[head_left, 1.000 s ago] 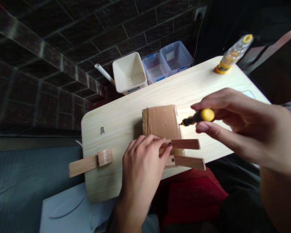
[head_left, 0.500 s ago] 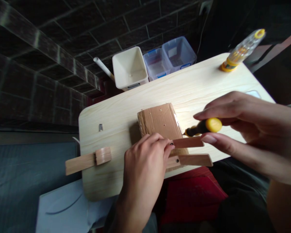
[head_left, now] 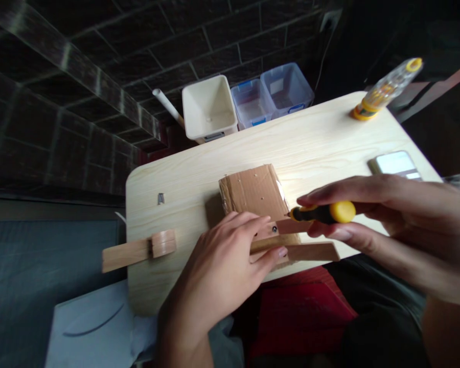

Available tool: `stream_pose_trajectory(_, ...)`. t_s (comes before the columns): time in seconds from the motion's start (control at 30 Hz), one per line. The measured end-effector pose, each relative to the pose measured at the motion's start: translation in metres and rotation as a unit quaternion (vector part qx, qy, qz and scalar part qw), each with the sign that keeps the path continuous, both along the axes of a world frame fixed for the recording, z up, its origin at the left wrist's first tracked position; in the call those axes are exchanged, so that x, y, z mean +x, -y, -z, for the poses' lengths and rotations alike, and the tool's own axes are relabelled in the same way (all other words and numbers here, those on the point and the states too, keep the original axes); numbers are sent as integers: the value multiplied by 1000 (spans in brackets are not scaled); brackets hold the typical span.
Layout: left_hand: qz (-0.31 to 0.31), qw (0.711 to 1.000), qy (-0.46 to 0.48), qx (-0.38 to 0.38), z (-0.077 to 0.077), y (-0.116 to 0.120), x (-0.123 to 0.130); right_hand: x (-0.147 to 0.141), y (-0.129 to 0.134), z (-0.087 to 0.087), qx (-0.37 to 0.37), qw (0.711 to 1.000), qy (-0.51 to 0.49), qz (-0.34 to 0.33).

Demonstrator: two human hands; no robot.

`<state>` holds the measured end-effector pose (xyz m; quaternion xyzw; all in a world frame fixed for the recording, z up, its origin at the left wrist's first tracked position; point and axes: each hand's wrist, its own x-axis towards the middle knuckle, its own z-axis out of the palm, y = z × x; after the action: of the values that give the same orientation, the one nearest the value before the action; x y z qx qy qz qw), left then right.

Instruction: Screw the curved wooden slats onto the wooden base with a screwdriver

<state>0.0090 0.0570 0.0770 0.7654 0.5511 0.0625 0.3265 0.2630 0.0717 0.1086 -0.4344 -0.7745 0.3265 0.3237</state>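
Note:
My right hand (head_left: 391, 225) pinches a short black and yellow screwdriver (head_left: 322, 212) between thumb and fingers; its tip points left, just above the farther wooden strip (head_left: 291, 226). A dark screw head (head_left: 274, 229) shows in that strip. My left hand (head_left: 226, 250) lies over the left part of the work, index finger stretched along the farther strip and thumb spread onto the nearer wooden strip (head_left: 314, 251). Both strips rest on a brown cardboard box (head_left: 253, 191) and stick out past its right side. The left hand hides their left ends.
On the pale table (head_left: 310, 138) stand a clear screwdriver-bit bottle (head_left: 387, 89) and a white-topped case (head_left: 396, 162). Small metal screws (head_left: 160, 198) and a jointed wooden piece (head_left: 138, 250) lie left. Behind the table are a cream bin (head_left: 209, 107) and blue-clear tubs (head_left: 285, 87).
My left fingers have spread from a pinch by the farther strip's screw, uncovering it, and the thumb now touches the nearer strip. The right hand has lowered slightly with the screwdriver.

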Motion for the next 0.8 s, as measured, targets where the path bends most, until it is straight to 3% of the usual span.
stream_pose_trajectory(0.13,-3,989,124,-79,10,-18,-18,-3,3,3,-18,1000,3,-11)
stream_pose_trajectory(0.23,-13,984,151,-90,15,-24,-22,3,11,9,-28,1000,-3,-5)
stream_pose_trajectory(0.43,19,993,103,-53,11,-7,-16,19,53,16,65,995,72,38)
stream_pose_trajectory(0.6,16,997,72,-26,10,4,-9,4,90,24,4,993,23,116)
stream_pose_trajectory(0.8,-11,999,39,30,8,14,-1,-12,88,23,40,983,147,107)
